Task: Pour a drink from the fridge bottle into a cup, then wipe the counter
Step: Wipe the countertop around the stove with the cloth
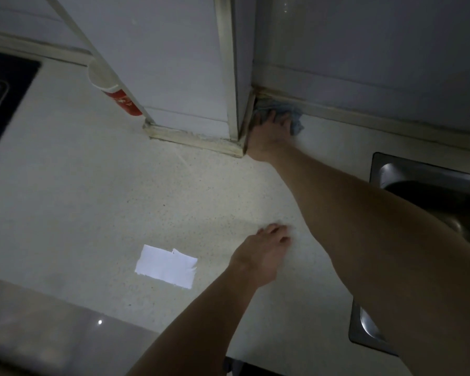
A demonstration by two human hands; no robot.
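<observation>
The right hand is reaching far across the pale speckled stone counter, its fingers spread and pressing flat on a crumpled blue-grey cloth. The cloth is lying in the back corner, touching both the side of the white wall column and the sealed strip along the rear wall. The left hand is resting nearer the front edge, palm down on the bare counter with its fingers loosely curled together, gripping nothing. A torn rectangle of white paper is lying flat just to the left of that hand, apart from it. A white paper cup with a red band is standing at the back, partly hidden behind a slanting pale bar and beside the left face of the column, well apart from the cloth. The stainless steel sink is showing at the right, behind the right forearm. A dark stove top is sitting at the far left edge.
</observation>
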